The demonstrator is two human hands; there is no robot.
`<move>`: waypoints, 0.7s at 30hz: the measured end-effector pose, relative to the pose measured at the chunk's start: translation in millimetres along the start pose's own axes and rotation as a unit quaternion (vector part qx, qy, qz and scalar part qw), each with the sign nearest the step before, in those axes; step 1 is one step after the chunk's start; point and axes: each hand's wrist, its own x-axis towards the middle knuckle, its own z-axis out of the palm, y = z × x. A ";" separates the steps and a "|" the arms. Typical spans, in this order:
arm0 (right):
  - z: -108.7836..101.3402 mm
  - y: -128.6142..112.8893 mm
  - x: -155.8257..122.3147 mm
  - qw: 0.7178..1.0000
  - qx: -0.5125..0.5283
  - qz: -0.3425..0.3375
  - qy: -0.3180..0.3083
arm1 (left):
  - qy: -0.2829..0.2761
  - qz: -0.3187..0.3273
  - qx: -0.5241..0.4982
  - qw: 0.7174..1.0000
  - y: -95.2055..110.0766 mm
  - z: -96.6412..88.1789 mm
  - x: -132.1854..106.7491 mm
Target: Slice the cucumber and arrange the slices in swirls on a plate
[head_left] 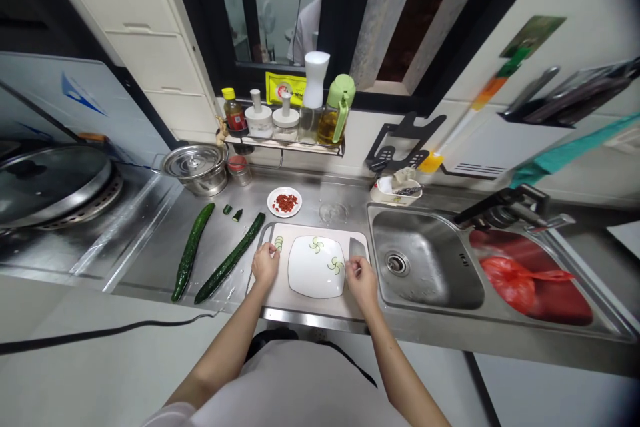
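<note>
On a cutting board [307, 305] lies a white squarish plate [309, 277]. Two green pinwheel shapes [336, 265] show on it; whether they are thin cucumber pieces or print I cannot tell. My left hand [265, 264] is at the board's left side, fingers pinched together beside a short row of cucumber slices [279, 241]. By the plate's right edge is my right hand [361, 278], its fingertips closed together; anything between them is too small to make out. A broad knife blade [357, 247] lies on the board just beyond that hand.
Two whole cucumbers [193, 255] and small cut ends [237, 215] lie left of the board. Behind it stands a dish of chopped red chili [285, 202]. A sink [425, 260] is right, a lidded steel pot [196, 167] back left. Bottles fill a rack [285, 141].
</note>
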 end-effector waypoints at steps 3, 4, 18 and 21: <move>-0.8 -4.0 -0.6 1.000 0.008 -0.001 -0.011 | 0.000 -0.018 -0.114 0.993 2.8 -1.1 2.4; -0.7 -6.9 0.2 1.000 0.012 -0.002 -0.017 | -0.006 -0.019 -0.164 0.986 5.2 -3.0 3.9; -17.1 -137.2 31.6 0.955 0.202 -0.172 -0.130 | -0.210 0.143 -0.472 0.844 111.3 -105.0 -19.0; -20.2 -144.5 32.1 0.951 0.200 -0.189 -0.140 | -0.217 0.164 -0.454 0.848 117.1 -109.5 -23.0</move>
